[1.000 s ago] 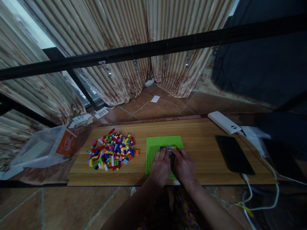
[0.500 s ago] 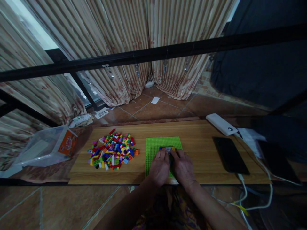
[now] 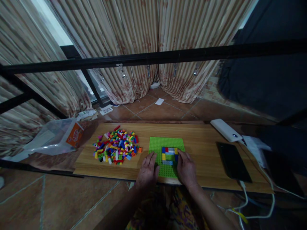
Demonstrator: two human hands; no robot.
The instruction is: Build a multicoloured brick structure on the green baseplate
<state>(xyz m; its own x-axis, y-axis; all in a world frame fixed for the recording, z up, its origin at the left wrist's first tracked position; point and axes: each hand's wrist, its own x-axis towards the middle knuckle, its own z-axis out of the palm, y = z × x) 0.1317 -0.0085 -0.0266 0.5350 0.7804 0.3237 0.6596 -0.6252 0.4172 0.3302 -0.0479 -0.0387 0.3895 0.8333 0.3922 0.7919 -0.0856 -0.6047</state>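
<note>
A green studded baseplate (image 3: 155, 143) lies on the wooden board. On it sits a small rectangular ring of toy bricks (image 3: 167, 162) in blue, red, white, yellow and light blue, with green showing through its middle. My left hand (image 3: 147, 171) is open over the plate's lower left edge, apart from the ring and holding nothing. At the ring's right side is my right hand (image 3: 186, 167), fingers slightly bent and apart. Its fingertips are at the yellow and dark blue bricks and partly cover that side; no loose brick shows in it.
A pile of mixed loose bricks (image 3: 117, 147) spreads over the left of the wooden board (image 3: 201, 134). Farther left stands a clear plastic box (image 3: 55, 135). On the right lie a white power bank (image 3: 225, 130), a black phone (image 3: 233, 161) and white cables (image 3: 271, 204). A black bar (image 3: 144, 59) crosses beyond.
My hands have moved apart, uncovering the brick ring. My left hand has drawn back to the left; my right hand stays at the ring's right side. The view has shifted slightly.
</note>
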